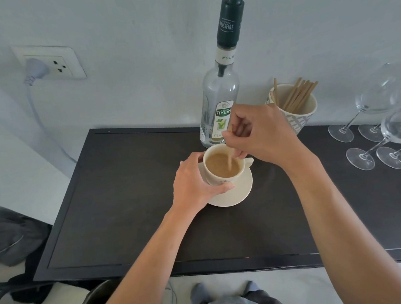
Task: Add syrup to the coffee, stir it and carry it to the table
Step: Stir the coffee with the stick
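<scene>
Coffee cup (223, 168) on saucer (237, 192), mid-tabletop (115, 196) nr back edge: our left hand (192, 182) fingers clamped round cup, right hand (259, 134) fingers pinch stirrer (230, 158). Stirring underway; next, lift w/ saucer, level.

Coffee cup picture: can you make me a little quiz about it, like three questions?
1. True or false: the cup stands on a saucer.
2. Which hand holds the stir stick? A) left B) right
3. Fill in: the spare sticks stand in a ____ beside the syrup bottle.

Key:
1. True.
2. B: the right hand pinches the stick, dipped in the coffee, while the left hand steadies the cup.
3. Mug.
</scene>
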Available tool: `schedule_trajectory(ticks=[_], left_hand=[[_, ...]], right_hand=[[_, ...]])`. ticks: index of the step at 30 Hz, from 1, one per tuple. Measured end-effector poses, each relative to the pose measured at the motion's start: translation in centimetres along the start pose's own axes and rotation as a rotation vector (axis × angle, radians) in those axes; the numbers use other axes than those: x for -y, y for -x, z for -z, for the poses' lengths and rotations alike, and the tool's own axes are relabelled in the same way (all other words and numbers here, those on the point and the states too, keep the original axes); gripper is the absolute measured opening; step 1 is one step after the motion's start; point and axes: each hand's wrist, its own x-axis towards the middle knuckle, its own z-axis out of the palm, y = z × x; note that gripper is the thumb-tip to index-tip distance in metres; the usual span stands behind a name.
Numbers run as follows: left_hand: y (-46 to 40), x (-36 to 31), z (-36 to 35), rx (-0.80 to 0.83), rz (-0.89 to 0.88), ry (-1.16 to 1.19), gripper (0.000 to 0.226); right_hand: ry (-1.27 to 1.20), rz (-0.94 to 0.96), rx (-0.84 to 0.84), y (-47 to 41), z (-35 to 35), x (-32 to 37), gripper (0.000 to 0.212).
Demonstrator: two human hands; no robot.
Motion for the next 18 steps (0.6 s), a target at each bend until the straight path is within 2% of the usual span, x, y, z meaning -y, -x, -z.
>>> schedule_trajectory(ticks=[3,5,8,10,12,14,16,18], left_hand=[[-0.06,-0.09,-0.03,0.010,0.009,-0.002,0.090],[-0.02,-0.06,0.00,0.004,0.005,0.000,0.089],[-0.07,-0.04,0.03,0.020,0.015,-0.005,0.092],[-0.13,-0.08,0.00,0.031,0.021,-0.007,0.092],[-0.14,-0.07,-0.02,0.027,0.015,-0.005,0.090],[-0.11,-0.04,-0.03,0.023,0.016,-0.008,0.089],[-0.14,-0.04,-0.03,0.032,0.027,-0.009,0.091],[-0.18,-0.03,0.02,0.039,0.035,-0.010,0.092]], right_hand=[[-0.054,-0.004,-0.031,-0.15,-0.39,0.15,0.026],[0.035,0.029,-0.059,-0.36,-0.16,0.10,0.025],[-0.037,0.010,0.016,-0.22,0.02,-0.09,0.026],[-0.100,0.005,-0.009,-0.16,-0.30,0.13,0.026],[-0.040,0.035,-0.058,-0.38,-0.16,0.08,0.026],[0.010,0.039,-0.028,-0.38,0.17,0.01,0.025],[-0.058,0.004,0.029,-0.20,0.27,0.01,0.025],[-0.081,0.004,-0.016,-0.18,-0.02,0.20,0.025]])
